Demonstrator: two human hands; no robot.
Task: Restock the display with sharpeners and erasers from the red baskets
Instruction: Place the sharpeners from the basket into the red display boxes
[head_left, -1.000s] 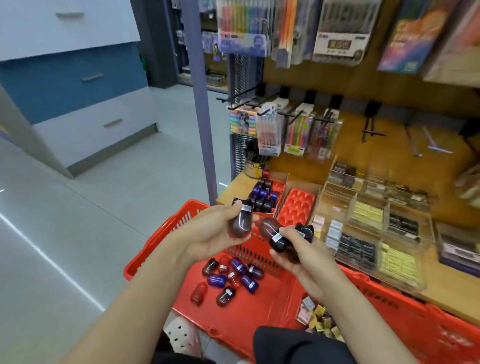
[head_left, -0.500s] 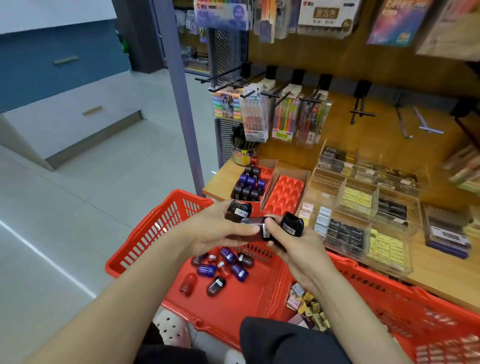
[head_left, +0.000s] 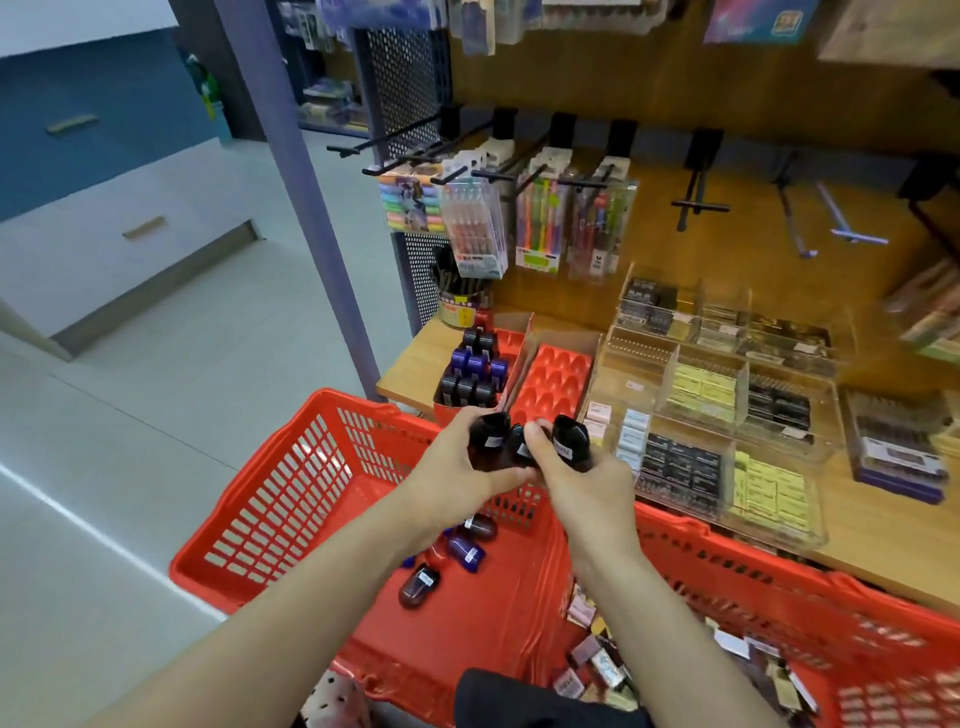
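Note:
My left hand (head_left: 457, 470) grips a dark egg-shaped sharpener (head_left: 487, 436) above the left red basket (head_left: 291, 467). Touching it, my right hand (head_left: 582, 475) holds two more dark sharpeners (head_left: 569, 439), one pinched between the fingertips of both hands. Loose sharpeners (head_left: 465, 551) in purple and brown lie on the basket floor below. The right red basket (head_left: 779, 592) holds several small erasers (head_left: 597, 660). On the wooden shelf stands a display box of upright sharpeners (head_left: 472, 376) beside a red moulded tray (head_left: 556, 382) with vacant hollows.
Clear acrylic bins (head_left: 727, 405) of erasers and small packs fill the shelf to the right. Pen packs (head_left: 540, 228) hang on black hooks above, with bare hooks (head_left: 698, 202) further right. A grey post (head_left: 322, 218) rises left of the shelf; tiled floor spreads to the left.
My hands, apart a second ago, have come together in front of the display box. The view has tilted down and closer to the shelf.

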